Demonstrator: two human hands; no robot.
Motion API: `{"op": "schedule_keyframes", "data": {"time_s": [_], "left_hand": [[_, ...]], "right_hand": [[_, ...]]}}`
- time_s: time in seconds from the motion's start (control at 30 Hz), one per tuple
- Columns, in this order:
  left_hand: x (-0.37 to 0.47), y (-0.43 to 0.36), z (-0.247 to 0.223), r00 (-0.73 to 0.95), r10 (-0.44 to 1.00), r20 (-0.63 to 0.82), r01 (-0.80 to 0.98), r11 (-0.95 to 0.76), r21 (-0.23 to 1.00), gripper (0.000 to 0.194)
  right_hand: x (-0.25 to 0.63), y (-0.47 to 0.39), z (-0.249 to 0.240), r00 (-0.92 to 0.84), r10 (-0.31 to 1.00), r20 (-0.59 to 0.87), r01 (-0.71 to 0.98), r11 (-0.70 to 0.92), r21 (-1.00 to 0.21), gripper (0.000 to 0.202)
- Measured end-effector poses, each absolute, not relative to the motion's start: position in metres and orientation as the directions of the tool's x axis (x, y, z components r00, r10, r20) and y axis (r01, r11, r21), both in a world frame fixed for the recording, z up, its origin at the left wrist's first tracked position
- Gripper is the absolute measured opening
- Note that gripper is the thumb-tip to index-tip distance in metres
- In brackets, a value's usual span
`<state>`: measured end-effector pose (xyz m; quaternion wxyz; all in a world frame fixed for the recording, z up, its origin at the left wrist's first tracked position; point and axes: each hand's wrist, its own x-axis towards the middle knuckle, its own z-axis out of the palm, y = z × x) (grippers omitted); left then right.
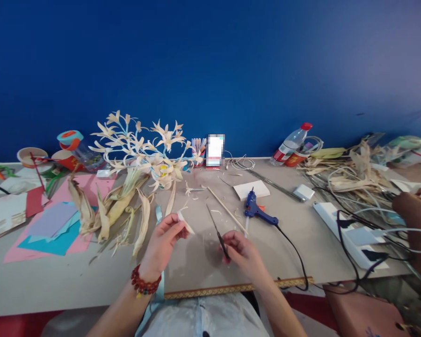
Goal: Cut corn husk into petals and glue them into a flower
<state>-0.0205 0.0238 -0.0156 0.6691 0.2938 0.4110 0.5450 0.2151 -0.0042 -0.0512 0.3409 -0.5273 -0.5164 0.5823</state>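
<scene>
My left hand (168, 236), with a beaded bracelet at its wrist, pinches a small pale piece of husk (186, 223) over the table. Dark-handled scissors (218, 232) are held in my right hand (239, 252), their blades pointing up and away to the left. Small pale scraps lie around the hands. Beyond my right hand are a thin wooden stick (227, 210) and a blue glue gun (258, 209), its tip near a white card (251, 190). Dried corn husks (122, 210) lie left of my left hand, below pale husk flowers (150, 152) on light blue stems.
Coloured paper (52, 229) and cups (32, 157) are at the left. A phone (215, 150) stands by the blue wall. On the right are a bottle (290, 144), a power strip (345, 234) with cables, more husks (365, 171) and another person's hand (414, 213).
</scene>
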Motion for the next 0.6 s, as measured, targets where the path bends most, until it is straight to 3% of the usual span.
{"op": "schedule_keyframes", "data": {"time_s": [0.07,0.13,0.3,0.6], "left_hand": [[-0.019,0.025,-0.015,0.053,0.975,-0.214,-0.542,0.208,0.814,0.013],[-0.016,0.026,-0.014,0.020,0.983,-0.184,-0.586,0.160,0.795,0.011],[-0.007,0.025,-0.011,-0.034,0.993,-0.111,-0.622,0.066,0.780,0.007],[0.001,0.017,-0.011,0.023,0.992,-0.120,-0.602,0.110,0.791,0.006]], "right_hand": [[0.210,-0.013,-0.051,-0.310,0.906,-0.288,-0.075,-0.325,-0.943,0.045],[0.203,-0.022,-0.051,-0.392,0.875,-0.285,-0.149,-0.366,-0.919,0.051],[0.185,-0.033,-0.048,-0.548,0.807,-0.220,-0.216,-0.391,-0.895,0.057],[0.167,-0.023,-0.039,-0.499,0.854,-0.148,-0.276,-0.319,-0.907,0.058]]}}
